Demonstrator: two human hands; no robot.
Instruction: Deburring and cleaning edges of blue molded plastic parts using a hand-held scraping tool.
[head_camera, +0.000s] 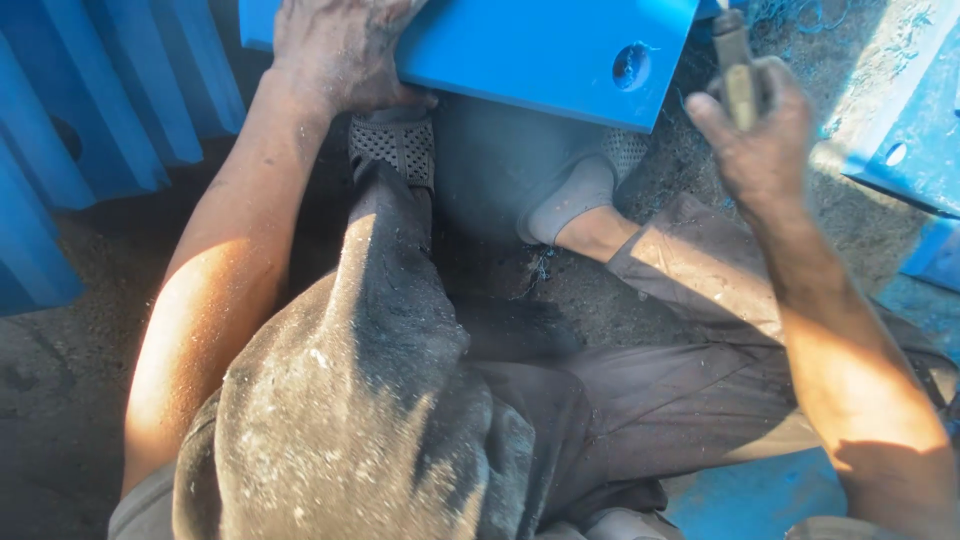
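At the far left stand ribbed blue panels (110, 110), upright on the dusty ground (60, 400). Next to them the left arm runs up to the left hand (335, 50), which lies palm down on the near left edge of a flat blue board (540, 45). Its fingers are spread over the top face and the thumb curls under the lower edge, so the hand is grasping the board, pressing it in place. The board lies at the top middle of the view, tilted a little, directly above the person's feet. A round hole (632, 65) sits near the board's right corner, well apart from the left hand.

Below the board are two grey mesh shoes (395, 150), one just under the left hand, the other peeking out beneath the board's right edge. The dusty grey trousers (350, 400) fill the middle and bottom.

To the right, the right hand (765, 135) is clenched around a slim metal tool (735, 65), which points upward toward the board's right corner, near the hole but not touching it. At the far right lies another blue plate (915, 130) with a small hole, amid blue shavings.
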